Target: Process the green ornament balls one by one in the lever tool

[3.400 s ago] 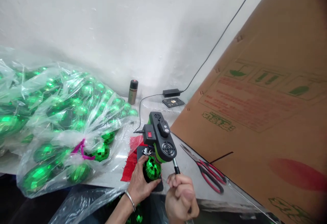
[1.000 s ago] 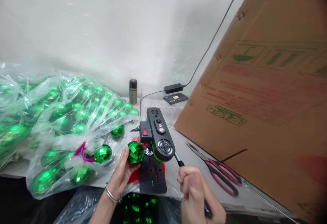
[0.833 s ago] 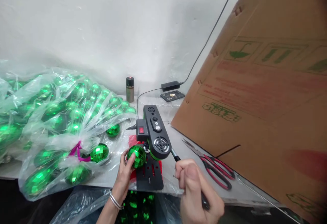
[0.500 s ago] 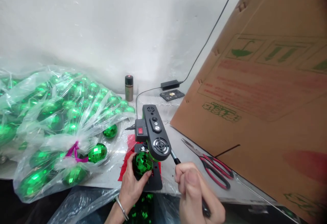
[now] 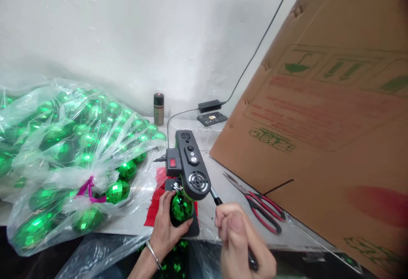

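Observation:
My left hand (image 5: pixel 167 219), with a bangle on the wrist, is closed round a shiny green faceted ball (image 5: pixel 181 207). It holds the ball beneath the front end of a black hand-press machine (image 5: pixel 193 164) that has round vents and a red switch. My right hand (image 5: pixel 242 238) is wrapped in a fist round the black-gripped lever handle (image 5: pixel 218 200) at the machine's right side. Under the machine, a black base plate (image 5: pixel 194 229) lies on red cloth (image 5: pixel 152 211). The spot where ball and machine meet is partly hidden.
A clear plastic bag (image 5: pixel 105 143) of green balls, tied with purple ribbon (image 5: pixel 86 185), fills the left. Red-handled scissors (image 5: pixel 263 211) lie beside a large cardboard box (image 5: pixel 306 113) on the right. A small bottle (image 5: pixel 158 109), power adapter (image 5: pixel 210 105) and phone (image 5: pixel 212 119) stand behind.
The ball has turned in my left hand and sits slightly lower and to the right against the machine. My right hand keeps its grip on the lever. The whole view has shifted a little.

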{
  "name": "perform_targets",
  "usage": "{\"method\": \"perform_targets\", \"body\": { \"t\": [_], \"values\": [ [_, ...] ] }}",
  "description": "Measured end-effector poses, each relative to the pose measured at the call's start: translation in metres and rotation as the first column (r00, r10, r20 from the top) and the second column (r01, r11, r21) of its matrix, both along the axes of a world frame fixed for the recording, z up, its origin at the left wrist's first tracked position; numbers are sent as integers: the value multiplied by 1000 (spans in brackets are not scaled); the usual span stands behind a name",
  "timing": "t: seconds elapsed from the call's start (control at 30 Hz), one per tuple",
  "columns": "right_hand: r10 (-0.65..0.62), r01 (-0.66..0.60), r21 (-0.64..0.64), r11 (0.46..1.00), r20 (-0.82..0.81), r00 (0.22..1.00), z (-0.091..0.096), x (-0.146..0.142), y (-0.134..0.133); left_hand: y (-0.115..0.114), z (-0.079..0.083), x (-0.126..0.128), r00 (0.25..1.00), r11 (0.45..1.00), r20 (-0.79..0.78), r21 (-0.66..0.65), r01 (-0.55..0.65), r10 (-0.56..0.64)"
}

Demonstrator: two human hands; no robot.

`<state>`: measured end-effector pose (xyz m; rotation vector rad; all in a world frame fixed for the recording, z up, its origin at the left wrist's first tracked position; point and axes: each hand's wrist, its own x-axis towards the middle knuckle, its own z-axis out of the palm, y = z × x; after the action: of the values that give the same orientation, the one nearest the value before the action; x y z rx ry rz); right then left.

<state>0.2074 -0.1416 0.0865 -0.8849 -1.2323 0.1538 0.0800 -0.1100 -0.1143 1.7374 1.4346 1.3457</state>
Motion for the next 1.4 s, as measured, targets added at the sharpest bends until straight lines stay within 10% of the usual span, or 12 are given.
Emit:
{"method": "perform_targets", "body": {
  "t": [0.97,1.4],
  "values": [
    [-37,38,26,999,-28,999,-1,-6,0,1,1,-3,997,988,-12,-138,70,-72],
    [-121,129,135,982,-67,990,-34,-12,3,2,2,0,998,989,9,-128,70,-69]
  ]
}}
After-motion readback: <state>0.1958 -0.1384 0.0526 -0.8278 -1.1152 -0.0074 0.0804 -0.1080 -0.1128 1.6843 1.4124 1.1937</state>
